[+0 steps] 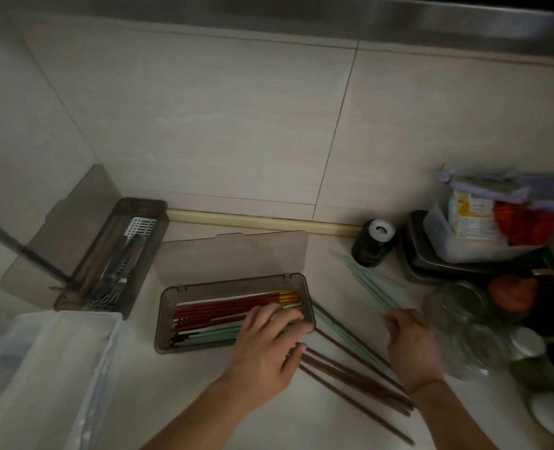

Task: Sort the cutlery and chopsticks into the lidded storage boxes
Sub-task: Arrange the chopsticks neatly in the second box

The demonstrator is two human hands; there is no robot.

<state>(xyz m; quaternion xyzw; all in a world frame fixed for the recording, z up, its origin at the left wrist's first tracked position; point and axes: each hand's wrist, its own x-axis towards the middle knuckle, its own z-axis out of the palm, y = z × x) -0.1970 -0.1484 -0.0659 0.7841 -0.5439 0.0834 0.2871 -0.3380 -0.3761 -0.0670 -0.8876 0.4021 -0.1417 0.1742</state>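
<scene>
Two hands work over the tabletop. Left hand lies across the right end of the near storage box, fingers spread and lightly bent over the chopsticks inside; whether this grip pinches any one of them cannot be told. Right hand is motion-blurred, its fingers curled at the near ends of the mint-green chopsticks that fan out toward the back; whether this grip has closed on them cannot be told.

Near storage box holds red chopsticks with yellow ends, plus mint-green ones along its near side. Its lid stands open behind it. Brown chopsticks lie loose on the tabletop between the two hands, running toward the near right.

Second storage box, at rear left, holds metal cutlery; its lid is open, leaning at the wall. Clear plastic container sits at near left. At right: dark bottle, stacked metal trays carrying a tub, glass jars.
</scene>
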